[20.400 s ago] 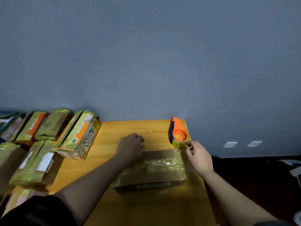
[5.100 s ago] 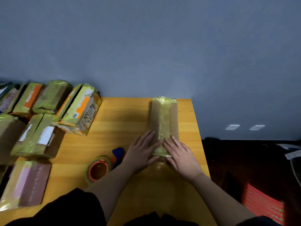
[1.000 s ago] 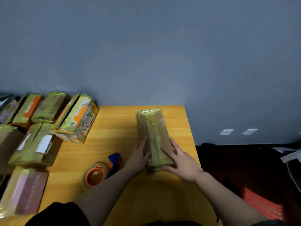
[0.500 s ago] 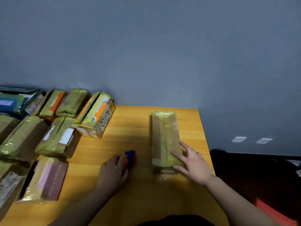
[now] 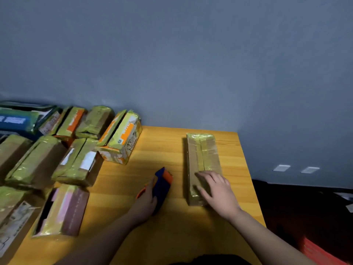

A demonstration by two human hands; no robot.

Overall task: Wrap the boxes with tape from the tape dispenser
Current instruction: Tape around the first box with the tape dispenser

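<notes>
My left hand [image 5: 146, 202] is wrapped around the tape dispenser [image 5: 162, 185], fingers curled on its blue and orange body. My right hand [image 5: 216, 190] lies flat, fingers straight, pressing the near end of the long box [image 5: 202, 161], which runs away from that hand toward the wall. Hands apart, dispenser just left of the box, not touching it. Box already carries yellowish tape along its top; sides look partly bare. Next, I'd judge: keep the right palm down so the box doesn't skid, bring the dispenser to the near end, stick the tape tail firmly, pull straight. Beyond my left hand, a cluster of taped boxes [image 5: 76, 165] on the table [image 5: 162, 146].
</notes>
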